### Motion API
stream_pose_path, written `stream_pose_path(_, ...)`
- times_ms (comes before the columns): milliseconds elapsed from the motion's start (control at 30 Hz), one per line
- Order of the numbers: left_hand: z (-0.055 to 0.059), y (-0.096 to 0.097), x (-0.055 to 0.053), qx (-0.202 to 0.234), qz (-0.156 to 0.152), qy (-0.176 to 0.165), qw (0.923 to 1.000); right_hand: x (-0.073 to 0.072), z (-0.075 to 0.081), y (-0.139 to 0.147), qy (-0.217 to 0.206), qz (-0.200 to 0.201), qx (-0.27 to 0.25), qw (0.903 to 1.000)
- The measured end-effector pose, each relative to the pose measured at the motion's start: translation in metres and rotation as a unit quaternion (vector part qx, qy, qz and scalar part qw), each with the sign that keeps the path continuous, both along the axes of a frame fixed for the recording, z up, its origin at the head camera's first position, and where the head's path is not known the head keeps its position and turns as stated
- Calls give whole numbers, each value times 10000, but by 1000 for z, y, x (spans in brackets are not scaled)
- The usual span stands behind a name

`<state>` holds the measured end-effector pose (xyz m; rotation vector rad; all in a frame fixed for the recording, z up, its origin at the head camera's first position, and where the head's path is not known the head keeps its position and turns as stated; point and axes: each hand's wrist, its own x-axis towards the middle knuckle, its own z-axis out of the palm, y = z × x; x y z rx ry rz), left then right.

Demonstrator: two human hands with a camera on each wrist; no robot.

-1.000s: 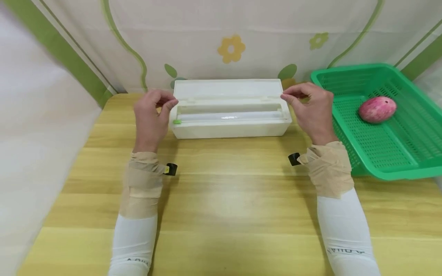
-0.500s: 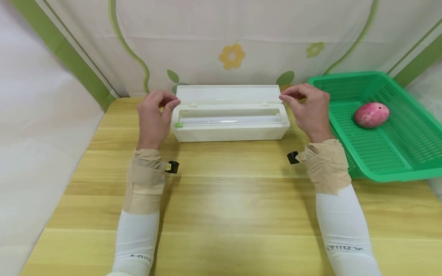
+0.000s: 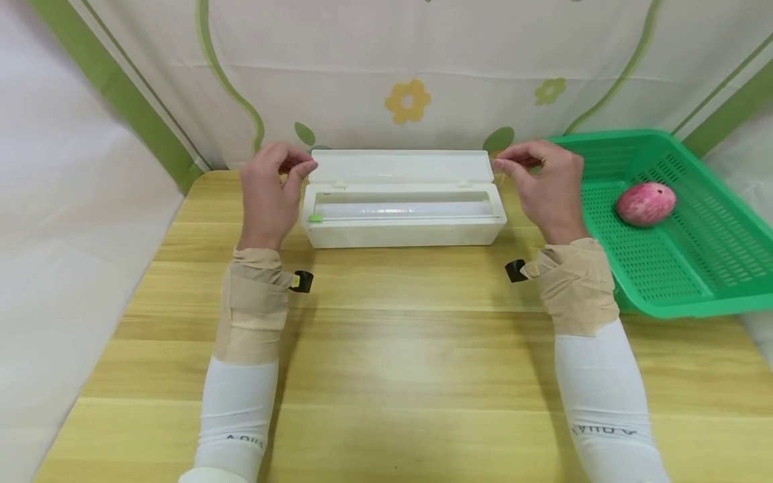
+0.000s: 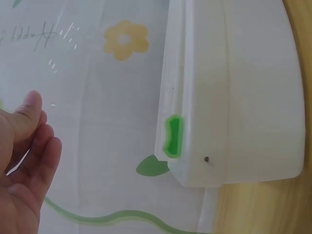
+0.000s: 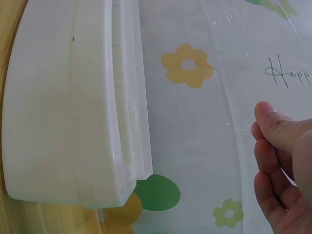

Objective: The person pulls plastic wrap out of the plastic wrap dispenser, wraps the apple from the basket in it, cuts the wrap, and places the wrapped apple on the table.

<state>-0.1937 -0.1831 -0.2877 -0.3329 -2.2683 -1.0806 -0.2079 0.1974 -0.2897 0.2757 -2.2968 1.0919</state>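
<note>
A white cling film dispenser box (image 3: pixel 404 235) stands near the back of the table, its lid (image 3: pixel 401 164) raised behind it. Inside lies a pale roll of film (image 3: pixel 398 210). A green slider (image 4: pixel 173 136) sits at the left end of its front edge. My left hand (image 3: pixel 268 194) pinches thumb against fingers above the box's left end. Above the right end, my right hand (image 3: pixel 546 191) does the same. Glints show a nearly invisible sheet of cling film (image 4: pixel 52 64) stretched between the hands; its edges are hard to make out.
To the right, a green plastic basket (image 3: pixel 676 282) holds a pinkish-red oval fruit (image 3: pixel 646 204). A patterned cloth (image 3: pixel 459 67) hangs directly behind the box. Wooden table top (image 3: pixel 398 349) lies between the forearms.
Both hands have risen from the box's back edge to beside the raised lid, still pinching. The head view has shifted slightly; box and fruit keep their places.
</note>
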Motion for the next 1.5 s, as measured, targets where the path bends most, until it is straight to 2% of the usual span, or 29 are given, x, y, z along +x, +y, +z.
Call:
stream_pose_path(400, 9, 5, 2, 53, 3, -25, 10000, 1, 9, 5, -76, -112, 138, 9998)
stream_pose_path(800, 18, 6, 2, -7, 55, 6, 10000, 1, 19, 7, -11, -61, 285, 9996)
stream_pose_path(1167, 32, 5, 8, -38, 167, -32, 9998, -1, 29, 4, 299, 77, 306, 9991)
stream_pose_path(1500, 45, 2, 5, -268, 78, 341, 9990, 3, 43, 3, 359, 4, 255, 9990)
